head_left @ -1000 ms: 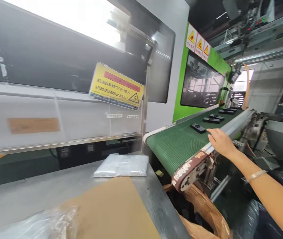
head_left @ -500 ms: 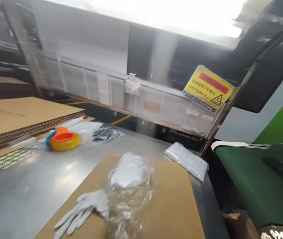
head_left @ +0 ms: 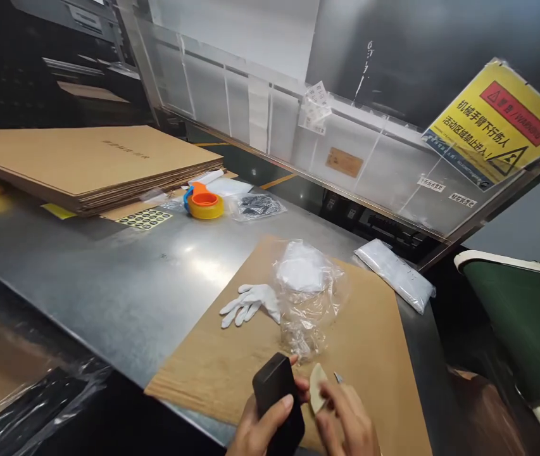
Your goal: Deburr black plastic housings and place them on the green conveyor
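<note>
My left hand [head_left: 259, 428] is wrapped round a black, flat, rounded-corner device [head_left: 278, 394], its thumb across the face; what kind it is I cannot make out. Close beside it, my right hand [head_left: 352, 419] pinches a small beige piece [head_left: 317, 387] that looks like cloth or a pad. A small grey bit [head_left: 339, 377] shows just beyond the right fingers. Both hands are over the brown cardboard [head_left: 374, 361] at the near edge of the metal table. In front of them lie a white glove [head_left: 253, 303] and a clear plastic bag [head_left: 305, 272] with white contents.
An orange-and-yellow tape dispenser [head_left: 204, 202] and a sticker sheet [head_left: 145, 218] lie on the metal table [head_left: 108, 278]. Stacked cardboard [head_left: 99, 158] stands at the left. A white packet [head_left: 395, 274] lies at the right, near the green conveyor [head_left: 511, 310].
The view has swung right to left, away from the conveyor, where a hand held a black object at the right edge. Both my hands now show in front, holding the black device and the beige piece.
</note>
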{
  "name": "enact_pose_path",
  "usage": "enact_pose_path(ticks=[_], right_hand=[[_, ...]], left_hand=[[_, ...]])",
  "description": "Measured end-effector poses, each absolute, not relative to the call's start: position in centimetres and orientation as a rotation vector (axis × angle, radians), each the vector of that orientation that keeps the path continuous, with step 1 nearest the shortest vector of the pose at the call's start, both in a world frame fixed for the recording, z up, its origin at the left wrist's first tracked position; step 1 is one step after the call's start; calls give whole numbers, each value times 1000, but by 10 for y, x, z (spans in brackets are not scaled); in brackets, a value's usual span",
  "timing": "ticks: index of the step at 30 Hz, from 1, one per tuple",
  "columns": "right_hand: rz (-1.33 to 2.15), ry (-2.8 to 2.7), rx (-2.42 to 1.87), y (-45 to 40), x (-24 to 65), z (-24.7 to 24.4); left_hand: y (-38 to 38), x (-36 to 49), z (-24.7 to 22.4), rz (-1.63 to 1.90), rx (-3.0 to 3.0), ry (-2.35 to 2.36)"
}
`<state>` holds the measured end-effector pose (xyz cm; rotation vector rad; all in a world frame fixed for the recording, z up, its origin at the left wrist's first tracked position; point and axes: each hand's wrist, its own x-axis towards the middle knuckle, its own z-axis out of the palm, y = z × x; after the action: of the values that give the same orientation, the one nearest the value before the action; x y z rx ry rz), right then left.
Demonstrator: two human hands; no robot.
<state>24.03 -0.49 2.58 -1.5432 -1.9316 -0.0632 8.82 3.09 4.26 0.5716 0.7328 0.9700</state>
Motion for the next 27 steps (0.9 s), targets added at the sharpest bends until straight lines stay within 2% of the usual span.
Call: enact_pose_path(ticks=[4,8,11,14,18,22,27], right_hand=[[-236,-1877,-1925,12,240,-8],[-205,-1857,-1980,16,236,-22],[-44,-1893,-1897,5,228,0],[249,-1897,-1605,-12,204,41],[223,-2028,-1171,-23,162,80],[276,-2167,-1083,-23,157,82],[361,-2115,-1255,-36,164,75]], left_hand=[[29,49,33,1017,1003,784],[23,21,5,1095,1499,785],[18,9,-8,1150,1696,852],[17,7,2,1072,1735,819],[20,9,33,871,1696,724],[15,6,48,741,1654,708],[6,2,46,734,1583,630]])
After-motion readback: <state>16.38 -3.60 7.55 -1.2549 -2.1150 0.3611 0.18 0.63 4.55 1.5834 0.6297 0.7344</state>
